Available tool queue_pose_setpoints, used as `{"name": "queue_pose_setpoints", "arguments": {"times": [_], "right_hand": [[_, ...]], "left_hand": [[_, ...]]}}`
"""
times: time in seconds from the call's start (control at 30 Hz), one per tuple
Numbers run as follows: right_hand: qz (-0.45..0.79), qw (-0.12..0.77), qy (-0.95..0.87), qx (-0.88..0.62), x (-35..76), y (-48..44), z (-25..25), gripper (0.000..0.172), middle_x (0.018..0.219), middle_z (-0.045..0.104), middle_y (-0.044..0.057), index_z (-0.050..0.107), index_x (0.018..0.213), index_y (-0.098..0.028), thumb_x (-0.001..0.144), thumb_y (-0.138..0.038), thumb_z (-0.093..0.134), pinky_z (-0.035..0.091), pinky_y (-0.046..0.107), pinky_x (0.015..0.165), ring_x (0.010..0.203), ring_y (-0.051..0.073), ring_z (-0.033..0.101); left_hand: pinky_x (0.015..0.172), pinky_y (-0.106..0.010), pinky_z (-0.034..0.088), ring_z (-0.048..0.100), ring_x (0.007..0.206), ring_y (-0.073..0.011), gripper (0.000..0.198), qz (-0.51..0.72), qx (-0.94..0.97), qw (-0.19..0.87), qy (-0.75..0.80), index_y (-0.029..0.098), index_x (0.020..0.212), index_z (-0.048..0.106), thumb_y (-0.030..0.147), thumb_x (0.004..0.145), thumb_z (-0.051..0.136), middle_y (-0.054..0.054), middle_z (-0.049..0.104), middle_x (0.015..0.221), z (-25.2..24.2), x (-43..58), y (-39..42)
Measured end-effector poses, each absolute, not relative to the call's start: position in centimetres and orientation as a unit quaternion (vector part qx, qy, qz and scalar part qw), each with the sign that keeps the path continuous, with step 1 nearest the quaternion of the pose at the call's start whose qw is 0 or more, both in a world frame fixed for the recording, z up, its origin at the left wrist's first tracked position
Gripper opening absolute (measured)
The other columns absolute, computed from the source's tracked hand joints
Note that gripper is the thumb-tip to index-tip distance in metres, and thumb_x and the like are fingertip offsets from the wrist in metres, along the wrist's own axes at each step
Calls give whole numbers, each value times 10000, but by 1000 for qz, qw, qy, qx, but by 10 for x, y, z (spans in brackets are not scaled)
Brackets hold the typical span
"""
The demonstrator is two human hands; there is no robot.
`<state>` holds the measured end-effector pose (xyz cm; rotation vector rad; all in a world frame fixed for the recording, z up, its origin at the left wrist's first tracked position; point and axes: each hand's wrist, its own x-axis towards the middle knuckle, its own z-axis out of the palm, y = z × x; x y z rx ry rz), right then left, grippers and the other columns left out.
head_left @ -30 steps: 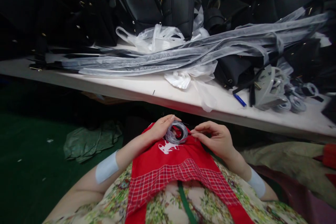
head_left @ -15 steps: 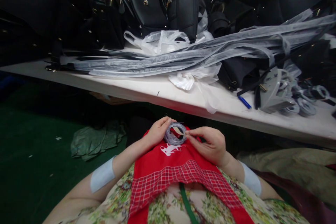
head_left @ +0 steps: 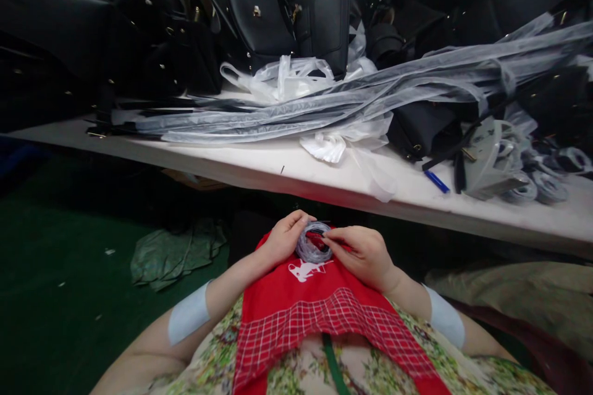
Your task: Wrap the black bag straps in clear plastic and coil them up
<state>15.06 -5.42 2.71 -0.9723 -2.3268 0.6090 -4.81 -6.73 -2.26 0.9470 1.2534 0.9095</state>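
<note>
Our L hand holds the ring-shaped coil of crinkly, see-thru plastic by its L rim, fingers together, in front of our red cloth apron; R hand's thumb + index pinched at its R edge, can't tell on what.

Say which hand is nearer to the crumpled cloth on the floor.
Left. The left hand, holding the coil, is right of the cloth; the right hand, on the coil's other side, is farther right.

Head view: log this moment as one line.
left hand: holding translucent coil | right hand: pinching at coil's right rim | coil: over red apron | wrapped strips: on white table
</note>
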Motion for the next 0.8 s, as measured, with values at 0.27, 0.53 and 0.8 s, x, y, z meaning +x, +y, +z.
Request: {"name": "queue_pose_setpoints", "arguments": {"times": [0.27,0.53,0.8], "right_hand": [[310,298,-795,-429,142,-30,24,77,759,711,26,688,817,-201,813,-276,704,501,274,668,692,159,644],[545,277,-624,-486,134,-10,-1,273,665,667,6,680,795,-155,727,-412,746,439,231,528,552,112,550],[712,195,-501,-452,135,-6,-23,360,740,710,26,732,780,-141,730,-498,716,454,252,634,655,132,597]], "left_hand": [[742,-273,471,612,784,-173,209,372,499,593,511,176,848,651,342,865,524,-21,676,825,-9,-48,-59],[681,-258,473,607,707,-161,168,341,577,515,534,187,785,630,348,830,633,-5,662,759,-2,-43,-61],[761,-264,483,610,770,-156,93,384,577,517,501,197,786,608,270,840,629,-16,659,819,-6,-43,-65]]}}
